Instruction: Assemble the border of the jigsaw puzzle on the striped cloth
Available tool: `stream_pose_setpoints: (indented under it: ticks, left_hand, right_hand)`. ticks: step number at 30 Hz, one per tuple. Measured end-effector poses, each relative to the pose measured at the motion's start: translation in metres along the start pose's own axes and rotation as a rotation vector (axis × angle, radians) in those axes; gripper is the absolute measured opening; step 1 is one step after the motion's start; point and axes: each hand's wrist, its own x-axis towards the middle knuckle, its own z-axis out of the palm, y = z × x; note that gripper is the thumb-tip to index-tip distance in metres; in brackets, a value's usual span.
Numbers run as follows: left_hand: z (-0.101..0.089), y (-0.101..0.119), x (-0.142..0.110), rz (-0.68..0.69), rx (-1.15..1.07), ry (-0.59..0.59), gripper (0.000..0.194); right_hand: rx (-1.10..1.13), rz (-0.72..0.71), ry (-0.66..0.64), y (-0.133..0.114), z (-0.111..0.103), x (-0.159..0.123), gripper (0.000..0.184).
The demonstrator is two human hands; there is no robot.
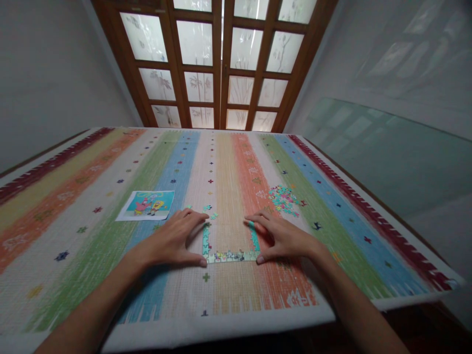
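Note:
A partly joined jigsaw puzzle border (pixel 232 256) lies on the striped cloth, with a bottom row and two short sides forming a U. My left hand (pixel 180 237) is at its left side, thumb by the lower left corner and fingers by the upper end. At the right side, my right hand (pixel 278 233) has its thumb on the lower right corner and its fingertips near the top of that side. Both hands have thumb and fingers spread apart. Several loose puzzle pieces (pixel 214 215) lie just beyond my left fingertips.
A heap of puzzle pieces (pixel 283 199) lies beyond my right hand. To the left is a printed reference picture (pixel 149 204) with two cartoon figures. The striped cloth (pixel 228 182) covers the table. Wooden doors (pixel 220 73) with glass panes stand behind it.

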Motion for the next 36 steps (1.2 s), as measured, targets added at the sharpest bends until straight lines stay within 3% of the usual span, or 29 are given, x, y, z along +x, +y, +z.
stream_pose_setpoints:
  ticks: [6,28,36]
  left_hand:
    - [0.0033,0.0069,0.0004,0.052,0.026,0.008,0.08]
    - [0.0082,0.0108,0.0015,0.054,0.039,-0.037,0.087]
    - [0.0086,0.01,0.0008,0.065,0.044,-0.021,0.085]
  right_hand:
    - [-0.02,0.007,-0.005,-0.0032,-0.0016,-0.0009,0.11]
    - [-0.035,0.015,-0.022,-0.008,-0.0023,0.0,0.1]
    - [-0.033,0.034,-0.028,-0.0088,-0.0029,0.0001,0.106]
